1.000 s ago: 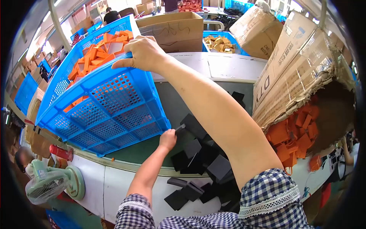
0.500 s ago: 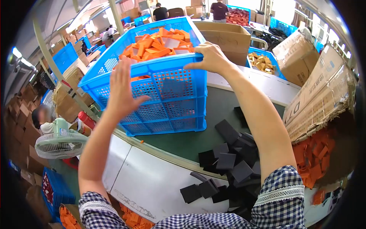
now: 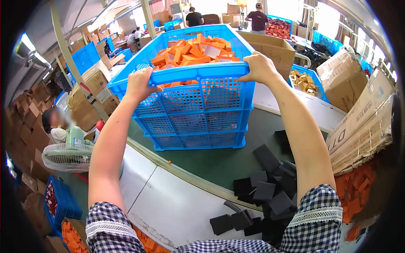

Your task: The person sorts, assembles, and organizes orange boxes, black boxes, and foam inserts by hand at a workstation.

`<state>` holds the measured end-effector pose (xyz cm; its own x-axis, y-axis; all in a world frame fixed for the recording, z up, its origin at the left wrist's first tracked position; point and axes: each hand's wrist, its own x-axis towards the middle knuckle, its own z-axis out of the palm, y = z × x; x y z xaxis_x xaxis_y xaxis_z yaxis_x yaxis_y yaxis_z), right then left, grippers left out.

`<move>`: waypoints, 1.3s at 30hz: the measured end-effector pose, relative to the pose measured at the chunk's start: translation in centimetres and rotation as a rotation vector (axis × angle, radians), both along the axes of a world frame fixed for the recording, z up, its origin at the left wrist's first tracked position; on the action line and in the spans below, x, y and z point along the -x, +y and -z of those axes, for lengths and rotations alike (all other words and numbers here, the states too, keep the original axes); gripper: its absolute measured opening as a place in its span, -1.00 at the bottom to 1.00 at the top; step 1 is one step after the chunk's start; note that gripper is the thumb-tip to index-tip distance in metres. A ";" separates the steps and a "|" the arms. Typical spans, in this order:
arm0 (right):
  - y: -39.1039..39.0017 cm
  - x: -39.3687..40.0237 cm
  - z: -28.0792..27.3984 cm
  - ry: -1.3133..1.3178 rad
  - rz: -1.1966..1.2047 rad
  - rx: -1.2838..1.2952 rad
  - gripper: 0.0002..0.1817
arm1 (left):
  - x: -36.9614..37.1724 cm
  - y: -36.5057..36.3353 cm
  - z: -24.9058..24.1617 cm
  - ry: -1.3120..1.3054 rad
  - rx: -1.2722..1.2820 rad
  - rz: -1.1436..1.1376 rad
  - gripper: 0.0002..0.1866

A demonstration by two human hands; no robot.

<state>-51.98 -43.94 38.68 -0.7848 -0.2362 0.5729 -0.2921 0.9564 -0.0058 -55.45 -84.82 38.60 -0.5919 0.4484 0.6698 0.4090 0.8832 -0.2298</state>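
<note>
A blue plastic crate (image 3: 198,111) with mesh sides stands on the green conveyor belt in front of me. Orange boxes (image 3: 196,50) are heaped in it up to about the rim. My left hand (image 3: 141,85) is closed over the near rim at its left part, fingers over the top and thumb below. At the near right corner my right hand (image 3: 260,69) grips the same rim, its thumb against the front wall.
Black boxes (image 3: 270,192) lie piled on the belt and the white ledge (image 3: 168,198) to the right. Cardboard boxes (image 3: 363,114) stand on the right. A fan (image 3: 67,156) is at left, near a seated person. Other people work at the back.
My left hand, apart from the rim before, has closed on it. My right hand stays on the crate. The whole view has shifted, with things appearing further right.
</note>
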 end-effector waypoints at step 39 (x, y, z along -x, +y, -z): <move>-2.7 -12.4 8.2 0.377 -0.018 0.109 -0.48 | -13.2 -3.9 4.0 -0.075 -0.040 -0.071 -0.43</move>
